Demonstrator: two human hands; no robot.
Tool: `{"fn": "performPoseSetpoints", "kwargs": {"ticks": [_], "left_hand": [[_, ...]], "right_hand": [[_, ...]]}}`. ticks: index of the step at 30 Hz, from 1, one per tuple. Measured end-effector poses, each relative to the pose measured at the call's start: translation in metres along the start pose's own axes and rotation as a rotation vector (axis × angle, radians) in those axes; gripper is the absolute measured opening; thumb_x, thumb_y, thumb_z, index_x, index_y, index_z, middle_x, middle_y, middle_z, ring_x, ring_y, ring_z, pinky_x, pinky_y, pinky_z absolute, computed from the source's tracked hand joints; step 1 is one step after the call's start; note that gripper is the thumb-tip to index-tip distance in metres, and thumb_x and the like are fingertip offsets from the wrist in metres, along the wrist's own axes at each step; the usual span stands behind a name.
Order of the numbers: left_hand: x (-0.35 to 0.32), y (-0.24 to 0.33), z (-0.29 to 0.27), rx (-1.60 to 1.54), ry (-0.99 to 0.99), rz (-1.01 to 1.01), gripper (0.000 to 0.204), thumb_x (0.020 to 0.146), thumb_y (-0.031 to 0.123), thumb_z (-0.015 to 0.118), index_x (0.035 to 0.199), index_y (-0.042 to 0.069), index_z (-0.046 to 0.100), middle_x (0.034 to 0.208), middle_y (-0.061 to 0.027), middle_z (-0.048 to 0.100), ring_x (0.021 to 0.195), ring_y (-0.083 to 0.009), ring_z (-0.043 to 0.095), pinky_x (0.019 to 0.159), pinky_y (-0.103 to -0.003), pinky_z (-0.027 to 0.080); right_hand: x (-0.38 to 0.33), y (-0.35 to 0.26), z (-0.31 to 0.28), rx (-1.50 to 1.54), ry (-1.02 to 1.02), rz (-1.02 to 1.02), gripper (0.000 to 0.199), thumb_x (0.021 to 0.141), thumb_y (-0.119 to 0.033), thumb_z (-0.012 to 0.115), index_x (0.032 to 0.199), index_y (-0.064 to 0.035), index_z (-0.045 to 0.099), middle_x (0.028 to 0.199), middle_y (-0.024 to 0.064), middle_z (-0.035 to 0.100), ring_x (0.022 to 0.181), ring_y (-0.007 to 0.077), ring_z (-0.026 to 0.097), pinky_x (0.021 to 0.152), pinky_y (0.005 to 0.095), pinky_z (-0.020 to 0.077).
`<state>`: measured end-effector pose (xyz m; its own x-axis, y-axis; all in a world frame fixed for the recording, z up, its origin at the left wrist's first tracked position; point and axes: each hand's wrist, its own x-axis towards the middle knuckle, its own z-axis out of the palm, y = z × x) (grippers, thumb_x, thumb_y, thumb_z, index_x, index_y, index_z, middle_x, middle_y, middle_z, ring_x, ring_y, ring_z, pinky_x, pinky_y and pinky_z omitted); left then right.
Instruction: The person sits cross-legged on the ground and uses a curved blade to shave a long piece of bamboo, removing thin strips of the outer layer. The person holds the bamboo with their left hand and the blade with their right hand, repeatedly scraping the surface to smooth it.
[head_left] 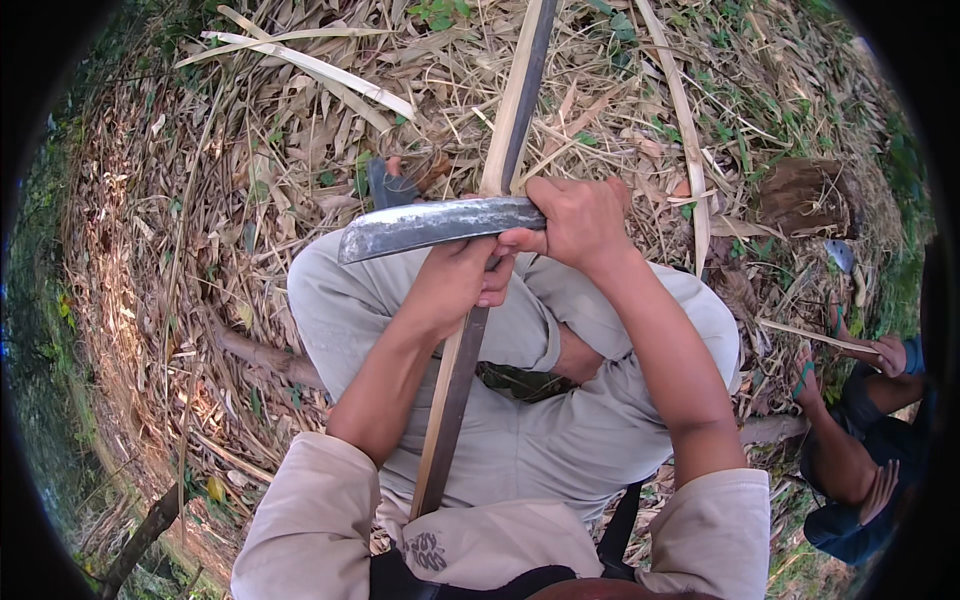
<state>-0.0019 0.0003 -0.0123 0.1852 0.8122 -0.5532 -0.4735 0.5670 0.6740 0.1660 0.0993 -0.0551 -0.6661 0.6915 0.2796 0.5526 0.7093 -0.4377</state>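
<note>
A long strip of split wood or bamboo (455,410), pale on one face and dark on the other, runs from my lap up past my hands to the top edge. My left hand (455,285) is closed round it, just below a machete blade (430,226). The broad grey blade lies crosswise over the strip, its wide end to the left. My right hand (580,220) is closed on the machete at the blade's right end, with the thumb toward my left hand. The fist hides the handle.
I sit cross-legged on dry leaf litter and shavings. Pale split strips (330,75) lie at the far left, and another long strip (685,130) at the far right. A cut stump (810,195) stands at right. Another person (860,440) sits at the right edge.
</note>
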Motion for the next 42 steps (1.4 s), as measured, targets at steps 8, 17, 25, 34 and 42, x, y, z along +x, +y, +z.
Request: {"fn": "performPoseSetpoints", "kwargs": {"ticks": [8, 17, 25, 34, 42], "left_hand": [[-0.032, 0.016, 0.002, -0.190, -0.048, 0.012, 0.022, 0.107, 0.022, 0.042, 0.116, 0.004, 0.048, 0.078, 0.0011, 0.041, 0.047, -0.0036, 0.030, 0.038, -0.020, 0.026], [-0.003, 0.024, 0.002, -0.265, -0.126, 0.011, 0.026, 0.106, 0.021, 0.041, 0.124, 0.005, 0.046, 0.083, -0.0019, 0.046, 0.050, -0.0065, 0.035, 0.042, -0.022, 0.030], [-0.005, 0.016, 0.003, -0.204, -0.062, 0.032, 0.018, 0.104, 0.018, 0.038, 0.111, 0.005, 0.046, 0.078, -0.0041, 0.045, 0.052, -0.0088, 0.036, 0.043, -0.023, 0.031], [-0.008, 0.009, 0.012, -0.087, 0.042, 0.051, 0.021, 0.104, 0.023, 0.039, 0.102, 0.004, 0.049, 0.069, -0.0035, 0.043, 0.051, -0.0088, 0.035, 0.044, -0.024, 0.031], [-0.006, 0.003, 0.009, 0.001, 0.021, 0.013, 0.018, 0.106, 0.021, 0.040, 0.099, 0.005, 0.048, 0.066, -0.0006, 0.040, 0.052, -0.0070, 0.033, 0.045, -0.024, 0.030]], "right_hand": [[0.011, 0.131, -0.046, -0.036, 0.072, 0.999, 0.093, 0.099, -0.071, 0.021, 0.078, 0.0045, 0.071, 0.073, 0.0282, 0.066, 0.074, 0.0446, 0.066, 0.073, 0.0539, 0.0511], [0.007, -0.002, -0.056, 0.311, 0.104, 0.450, 0.066, 0.100, -0.055, 0.049, 0.068, 0.0026, 0.055, 0.051, 0.0154, 0.047, 0.048, 0.0278, 0.048, 0.050, 0.0417, 0.0381], [0.012, -0.034, -0.035, 0.201, -0.112, 0.247, 0.071, 0.087, -0.072, 0.057, 0.068, -0.0030, 0.060, 0.057, 0.0179, 0.060, 0.056, 0.0368, 0.065, 0.054, 0.0451, 0.0514], [0.006, -0.035, -0.029, 0.100, -0.114, 0.183, 0.077, 0.082, -0.080, 0.052, 0.069, -0.0046, 0.061, 0.058, 0.0169, 0.062, 0.055, 0.0369, 0.066, 0.053, 0.0460, 0.0539], [0.002, -0.018, -0.013, -0.024, 0.019, 0.041, 0.074, 0.077, -0.081, 0.058, 0.070, -0.0069, 0.058, 0.057, 0.0133, 0.061, 0.051, 0.0323, 0.065, 0.048, 0.0427, 0.0517]]}}
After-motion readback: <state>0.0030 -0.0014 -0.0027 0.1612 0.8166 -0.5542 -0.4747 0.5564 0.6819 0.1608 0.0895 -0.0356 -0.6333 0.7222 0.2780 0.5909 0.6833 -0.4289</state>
